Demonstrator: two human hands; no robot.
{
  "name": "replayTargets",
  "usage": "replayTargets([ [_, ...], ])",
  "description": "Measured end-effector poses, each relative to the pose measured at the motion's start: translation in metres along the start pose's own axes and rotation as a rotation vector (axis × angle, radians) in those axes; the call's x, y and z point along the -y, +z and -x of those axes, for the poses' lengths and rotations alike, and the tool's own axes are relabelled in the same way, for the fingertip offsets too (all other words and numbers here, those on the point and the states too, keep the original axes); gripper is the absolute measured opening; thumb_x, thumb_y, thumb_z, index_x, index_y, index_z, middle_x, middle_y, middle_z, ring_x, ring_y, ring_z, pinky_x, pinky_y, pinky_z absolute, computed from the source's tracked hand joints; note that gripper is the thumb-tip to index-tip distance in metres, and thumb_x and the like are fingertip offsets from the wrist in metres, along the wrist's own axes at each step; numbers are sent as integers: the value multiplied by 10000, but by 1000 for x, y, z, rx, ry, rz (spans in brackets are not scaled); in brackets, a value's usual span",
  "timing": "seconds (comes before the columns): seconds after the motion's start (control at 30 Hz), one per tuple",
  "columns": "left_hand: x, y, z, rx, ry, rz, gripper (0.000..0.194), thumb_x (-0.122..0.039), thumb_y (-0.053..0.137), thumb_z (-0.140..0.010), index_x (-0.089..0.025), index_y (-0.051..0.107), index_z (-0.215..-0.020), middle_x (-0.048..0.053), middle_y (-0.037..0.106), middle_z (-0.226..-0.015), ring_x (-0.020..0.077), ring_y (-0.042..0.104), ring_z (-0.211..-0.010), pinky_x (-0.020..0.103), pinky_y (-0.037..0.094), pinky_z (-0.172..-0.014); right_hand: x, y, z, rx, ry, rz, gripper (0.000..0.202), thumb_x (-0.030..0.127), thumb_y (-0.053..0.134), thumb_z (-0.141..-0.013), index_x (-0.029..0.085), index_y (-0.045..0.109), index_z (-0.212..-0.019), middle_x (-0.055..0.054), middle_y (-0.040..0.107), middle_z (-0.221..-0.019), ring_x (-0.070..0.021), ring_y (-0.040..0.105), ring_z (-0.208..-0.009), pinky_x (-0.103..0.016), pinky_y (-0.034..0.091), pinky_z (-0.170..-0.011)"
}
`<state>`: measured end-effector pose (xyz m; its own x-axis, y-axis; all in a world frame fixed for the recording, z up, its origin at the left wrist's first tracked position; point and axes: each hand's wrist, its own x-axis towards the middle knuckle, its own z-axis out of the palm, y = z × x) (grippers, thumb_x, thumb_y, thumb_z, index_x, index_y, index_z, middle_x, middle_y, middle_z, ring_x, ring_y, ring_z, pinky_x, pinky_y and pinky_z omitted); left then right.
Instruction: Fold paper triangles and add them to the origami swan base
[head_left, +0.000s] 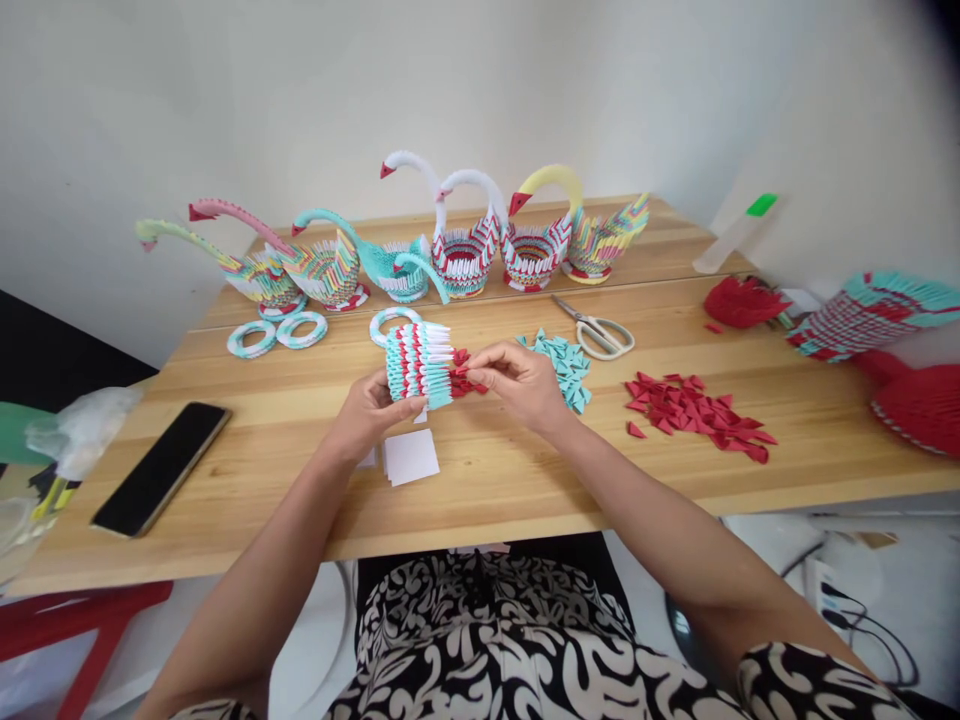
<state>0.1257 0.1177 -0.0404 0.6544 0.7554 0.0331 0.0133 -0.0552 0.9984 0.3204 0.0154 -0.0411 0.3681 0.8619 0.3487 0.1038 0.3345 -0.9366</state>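
Observation:
My left hand (379, 408) grips a folded-paper ring body (418, 362) from its left and lower side. The body is banded in turquoise, red and white, and lies tilted with its spiky rim to the right. At that rim my right hand (521, 383) pinches a small red folded-paper piece (471, 374). Other red pieces sit just beside and behind its fingertips; whether they are joined to the rim is unclear. Turquoise paper triangles (564, 368) lie in a heap right behind my right hand. Farther right is a pile of red paper triangles (694, 410).
Several paper swans (465, 255) line the back of the wooden table. Scissors (596, 328) lie behind the turquoise heap. White paper squares (412, 457) are in front of my left hand, a phone (163, 468) at left. Paper rings (302, 330) and a turquoise-red basket (862, 318) also stand around.

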Motion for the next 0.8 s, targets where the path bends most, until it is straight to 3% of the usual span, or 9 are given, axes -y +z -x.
replayTargets([
  [0.8,-7,3,3,16,1,-33,401,-394,883,-586,-156,710,-859,62,738,-882,203,640,-775,294,513,-713,2,-1,-1,21,52,-2,215,370,780,-736,166,722,-773,-28,696,-750,-101,580,-597,-271,535,-623],
])
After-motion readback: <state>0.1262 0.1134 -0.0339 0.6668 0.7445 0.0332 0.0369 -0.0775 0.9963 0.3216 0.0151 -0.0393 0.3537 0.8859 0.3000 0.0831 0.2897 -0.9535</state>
